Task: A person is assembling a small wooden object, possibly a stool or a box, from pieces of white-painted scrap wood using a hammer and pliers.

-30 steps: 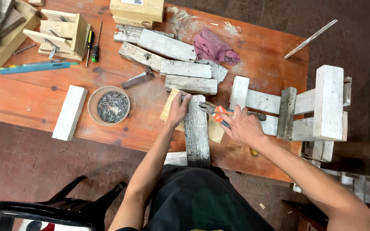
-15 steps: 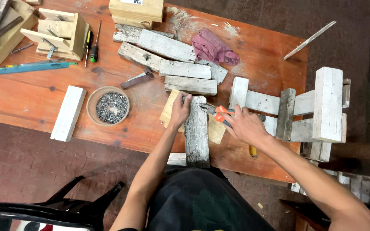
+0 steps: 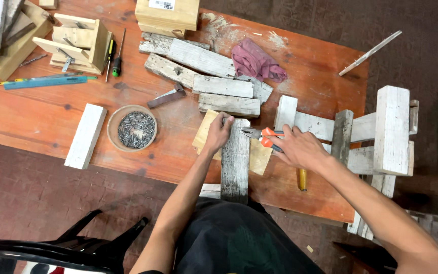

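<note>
My left hand [image 3: 219, 133] presses on the far end of a weathered grey plank [image 3: 235, 162] that lies lengthwise toward me over a thin plywood piece [image 3: 257, 155]. My right hand [image 3: 300, 149] grips orange-handled pliers [image 3: 259, 136], their jaws pointing left at the plank's top right corner. A yellow-handled tool [image 3: 302, 178] lies on the table just under my right wrist.
A round bowl of nails [image 3: 134, 129] sits left of the plank. Several grey wood offcuts [image 3: 204, 76], a maroon rag [image 3: 257, 61], a white block [image 3: 85, 135], screwdrivers [image 3: 115, 58], a blue ruler [image 3: 44, 81] and wooden boxes [image 3: 168, 15] cover the orange table [image 3: 36, 122]. A white wooden frame [image 3: 381, 134] stands right.
My hands and the pliers stay at the plank's far end; the pliers shifted slightly left toward the plank corner.
</note>
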